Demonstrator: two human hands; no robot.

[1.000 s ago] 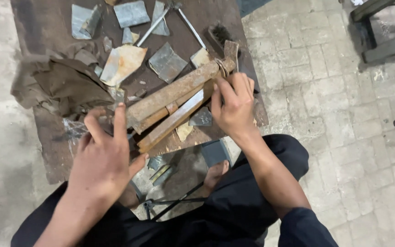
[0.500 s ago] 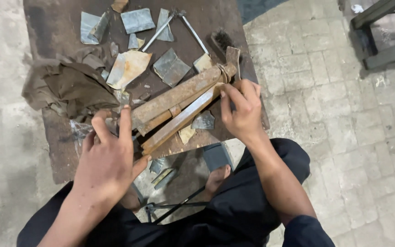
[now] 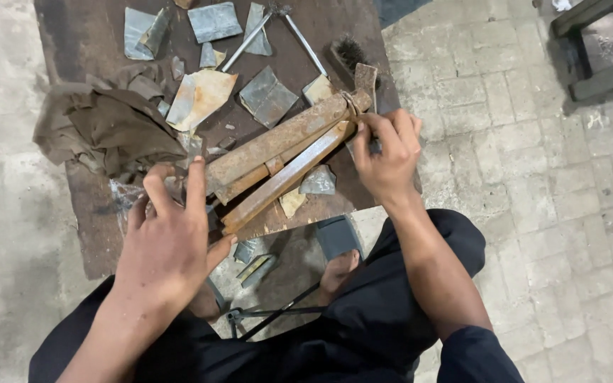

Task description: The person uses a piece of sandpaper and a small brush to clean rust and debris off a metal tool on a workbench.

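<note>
Rusty bar tool point(image 3: 278, 152) lies diagonal across bench point(image 3: 79, 35), low end near front edge, upper end toward right edge. Left hand point(image 3: 168, 241) spread, fingers point(image 3: 194, 186) pressing low end, likely to steady it. Right hand point(image 3: 388, 152) pinched shut on upper end beside wire wrap point(image 3: 349, 105). Brown rag point(image 3: 104, 128) at left edge; sheet-metal scraps point(image 3: 267, 96), brush point(image 3: 345, 53), thin rods point(image 3: 303, 42) toward back. Bench top dark, rust-stained. Paved floor point(image 3: 519, 142) right, concrete left.
</note>
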